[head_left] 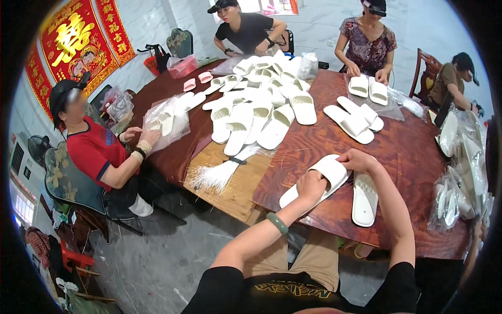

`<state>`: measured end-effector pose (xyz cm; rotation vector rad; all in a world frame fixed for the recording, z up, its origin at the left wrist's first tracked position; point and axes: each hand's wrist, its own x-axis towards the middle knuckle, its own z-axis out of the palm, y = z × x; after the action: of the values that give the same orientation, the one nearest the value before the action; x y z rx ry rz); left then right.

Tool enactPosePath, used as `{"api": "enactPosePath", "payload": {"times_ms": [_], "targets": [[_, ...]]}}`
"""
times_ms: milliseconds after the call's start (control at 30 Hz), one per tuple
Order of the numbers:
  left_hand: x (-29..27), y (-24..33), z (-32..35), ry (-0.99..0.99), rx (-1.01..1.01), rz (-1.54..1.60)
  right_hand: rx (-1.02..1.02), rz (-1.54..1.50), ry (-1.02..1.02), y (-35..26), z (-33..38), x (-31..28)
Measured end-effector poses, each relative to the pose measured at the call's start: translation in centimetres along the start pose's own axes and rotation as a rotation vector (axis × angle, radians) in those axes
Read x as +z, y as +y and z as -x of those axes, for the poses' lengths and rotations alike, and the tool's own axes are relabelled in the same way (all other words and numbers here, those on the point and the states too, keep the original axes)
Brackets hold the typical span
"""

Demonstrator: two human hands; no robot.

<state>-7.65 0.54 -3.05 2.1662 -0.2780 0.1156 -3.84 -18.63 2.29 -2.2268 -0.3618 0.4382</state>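
Note:
A white slide slipper [293, 194] lies tilted on the wooden table in front of me. My left hand [312, 184], below a green bangle, reaches into its foot opening with curled fingers, the tips hidden by the strap. At the toe end, my right hand [356, 160] closes its fingers on the slipper's edge. Under my right wrist lies a second white slipper [364, 204], sole side down, its strap end partly covered by my hand and forearm. Farther back, a pair of white slippers [349, 123] rests on the table, one overlapping the other.
A large heap of white slippers [261, 99] fills the table's middle. Beside it lies a bundle of white plastic strands [217, 172]. Bagged slippers [452, 201] hang over the right edge. Co-workers handle slippers and clear bags at the left [170, 118] and far side [368, 91].

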Motion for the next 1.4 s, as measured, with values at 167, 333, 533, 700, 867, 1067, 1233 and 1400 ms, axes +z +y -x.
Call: {"api": "enactPosePath", "payload": {"times_ms": [167,333,533,700,867,1067,1233,1400], "targets": [[0.1,0.4,0.2,0.024,0.069,-0.119,0.012,-0.199,-0.04,0.5,0.1,-0.1],[0.3,0.0,-0.3,0.041,0.059,-0.09,0.047,-0.278,0.003,1.9,-1.1,0.3],[-0.3,0.0,-0.2,0.094,0.063,-0.012,-0.066,-0.073,-0.019,1.1,-0.9,0.3],[1.1,0.5,-0.4,0.074,0.114,-0.072,-0.03,0.299,-0.075,0.9,-0.2,-1.1],[0.3,-0.4,-0.8,-0.035,0.056,-0.128,-0.18,0.411,-0.066,1.0,-1.2,-0.7],[0.3,1.3,-0.1,-0.07,0.04,-0.154,-0.233,0.506,0.082,2.0,0.1,-0.6],[0.2,0.9,0.0,-0.03,0.079,-0.16,0.018,0.503,0.205,0.4,2.4,-2.0],[0.1,0.5,-0.2,0.011,0.077,-0.128,0.093,0.355,0.098,-0.7,2.6,-1.1]]}}
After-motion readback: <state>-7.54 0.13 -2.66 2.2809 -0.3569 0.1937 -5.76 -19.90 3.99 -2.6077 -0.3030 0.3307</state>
